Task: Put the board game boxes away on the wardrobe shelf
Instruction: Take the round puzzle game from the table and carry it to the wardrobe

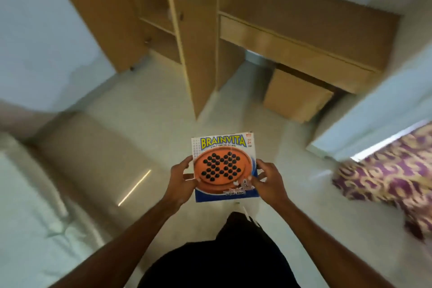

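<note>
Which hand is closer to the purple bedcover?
Right. The right hand grips the box's right edge, on the side facing the bedcover; the left hand grips the left edge, farther away.

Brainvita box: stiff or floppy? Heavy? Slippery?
Probably stiff: the Brainvita box lies flat though the left hand and right hand grip only its side edges. Likely light: a loose pinch carries it. The printed face seems glossy, so possibly slippery.
</note>
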The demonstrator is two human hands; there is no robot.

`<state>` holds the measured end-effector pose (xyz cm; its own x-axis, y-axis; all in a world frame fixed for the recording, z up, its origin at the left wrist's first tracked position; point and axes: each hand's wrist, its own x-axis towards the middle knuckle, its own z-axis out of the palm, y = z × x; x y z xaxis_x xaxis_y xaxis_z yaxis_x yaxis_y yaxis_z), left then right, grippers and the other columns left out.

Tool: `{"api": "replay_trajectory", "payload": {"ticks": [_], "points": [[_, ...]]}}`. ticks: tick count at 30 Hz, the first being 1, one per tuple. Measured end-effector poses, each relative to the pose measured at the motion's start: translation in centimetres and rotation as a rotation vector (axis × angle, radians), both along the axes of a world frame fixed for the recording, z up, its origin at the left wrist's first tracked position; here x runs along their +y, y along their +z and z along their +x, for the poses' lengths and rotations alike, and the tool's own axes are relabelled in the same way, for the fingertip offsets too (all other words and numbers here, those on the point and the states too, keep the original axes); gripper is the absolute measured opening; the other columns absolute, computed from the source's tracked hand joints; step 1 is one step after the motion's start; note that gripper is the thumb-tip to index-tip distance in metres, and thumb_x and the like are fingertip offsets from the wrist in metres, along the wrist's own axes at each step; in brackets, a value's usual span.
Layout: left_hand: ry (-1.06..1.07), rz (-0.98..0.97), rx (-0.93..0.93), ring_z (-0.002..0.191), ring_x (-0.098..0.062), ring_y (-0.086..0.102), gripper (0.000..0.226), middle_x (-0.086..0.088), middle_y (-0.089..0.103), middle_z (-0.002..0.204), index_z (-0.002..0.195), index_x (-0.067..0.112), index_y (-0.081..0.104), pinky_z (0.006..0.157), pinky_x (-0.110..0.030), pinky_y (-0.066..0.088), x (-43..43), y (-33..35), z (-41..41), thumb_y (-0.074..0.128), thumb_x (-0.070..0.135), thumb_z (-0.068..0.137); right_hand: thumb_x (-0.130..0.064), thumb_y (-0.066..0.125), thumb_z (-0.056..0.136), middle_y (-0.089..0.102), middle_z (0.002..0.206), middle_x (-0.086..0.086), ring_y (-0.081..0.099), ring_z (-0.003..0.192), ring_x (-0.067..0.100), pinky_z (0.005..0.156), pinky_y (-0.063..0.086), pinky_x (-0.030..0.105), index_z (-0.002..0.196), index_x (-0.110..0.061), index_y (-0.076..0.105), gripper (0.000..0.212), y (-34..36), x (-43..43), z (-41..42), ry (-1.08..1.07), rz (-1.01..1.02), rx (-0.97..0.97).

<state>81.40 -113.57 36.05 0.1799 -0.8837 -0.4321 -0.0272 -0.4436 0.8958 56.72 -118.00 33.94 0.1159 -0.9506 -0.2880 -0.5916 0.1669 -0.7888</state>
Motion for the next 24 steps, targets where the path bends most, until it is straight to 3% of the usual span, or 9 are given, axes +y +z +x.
{"api": "replay_trajectory", "payload": {"ticks": [3,6,8,10,13,16,21,24], "points": [[0.125,0.004,-0.017,0.096,-0.025,0.068,0.056,0.0,0.065,0.111,0.115,0.041,0.06,0.072,-0.045,0.061,-1.0,0.2,5.5,0.073,0.014,0.067,-0.023,0.077,0.078,0.052,0.114,0.0,0.059,0.091,0.01,0.06,0.046,0.008,0.123,-0.018,0.054,0.05,0.1,-4.8,6.7,0.143,0.014,-0.013],[0.2,0.003,-0.056,0.098,-0.028,0.068,0.058,0.0,0.065,0.111,0.117,0.038,0.061,0.075,-0.049,0.061,-3.1,0.0,10.9,0.068,0.018,0.063,-0.027,0.078,0.078,0.046,0.114,-0.005,0.056,0.089,0.004,0.061,0.045,0.008,0.125,-0.018,0.05,0.055,-0.1,-9.4,13.0,0.266,0.036,-0.008],[0.25,-0.009,-0.101,0.099,-0.025,0.066,0.061,0.001,0.063,0.114,0.123,0.034,0.058,0.073,-0.046,0.061,-5.5,-0.2,14.8,0.07,0.022,0.063,-0.03,0.077,0.078,0.044,0.115,-0.006,0.056,0.088,0.005,0.06,0.047,0.009,0.125,-0.02,0.048,0.056,-0.2,-12.9,17.7,0.333,0.049,-0.013],[0.309,-0.037,-0.152,0.097,-0.02,0.065,0.056,0.005,0.062,0.112,0.123,0.033,0.056,0.068,-0.034,0.061,-8.1,-0.4,18.9,0.073,0.02,0.071,-0.03,0.077,0.078,0.043,0.116,-0.006,0.057,0.09,0.006,0.059,0.047,0.009,0.125,-0.025,0.046,0.056,-0.4,-16.5,22.7,0.402,0.043,-0.03],[0.381,-0.047,-0.269,0.093,-0.012,0.062,0.048,0.011,0.058,0.105,0.117,0.035,0.052,0.063,-0.019,0.053,-11.6,-0.1,24.6,0.071,0.009,0.082,-0.03,0.076,0.076,0.045,0.119,-0.007,0.058,0.106,0.012,0.067,0.051,0.012,0.126,-0.038,0.041,0.061,-0.1,-21.7,29.8,0.512,0.038,-0.065],[0.458,-0.028,-0.415,0.1,-0.019,0.06,0.053,0.0,0.055,0.12,0.13,0.028,0.052,0.068,-0.024,0.054,-14.6,-0.5,31.1,0.072,0.024,0.081,-0.031,0.075,0.078,0.04,0.123,-0.006,0.053,0.116,0.014,0.071,0.057,0.019,0.143,-0.04,0.027,0.081,0.1,-26.5,36.7,0.62,0.028,-0.052],[0.59,-0.034,-0.534,0.09,-0.01,0.058,0.068,0.003,0.048,0.116,0.143,0.03,0.038,0.067,-0.021,0.053,-19.6,-0.5,40.2,0.071,0.024,0.084,-0.023,0.074,0.081,0.035,0.116,-0.008,0.05,0.112,0.013,0.067,0.054,0.017,0.142,-0.04,0.03,0.077,1.9,-32.9,47.7,0.785,-0.008,-0.009],[0.614,-0.037,-0.567,0.083,-0.013,0.06,0.067,-0.001,0.048,0.113,0.142,0.034,0.041,0.067,-0.025,0.055,-23.1,-0.9,45.9,0.07,0.02,0.083,-0.023,0.074,0.082,0.037,0.116,-0.006,0.053,0.114,0.016,0.066,0.056,0.017,0.142,-0.045,0.029,0.078,1.4,-37.3,53.8,0.802,-0.04,-0.004]]}}
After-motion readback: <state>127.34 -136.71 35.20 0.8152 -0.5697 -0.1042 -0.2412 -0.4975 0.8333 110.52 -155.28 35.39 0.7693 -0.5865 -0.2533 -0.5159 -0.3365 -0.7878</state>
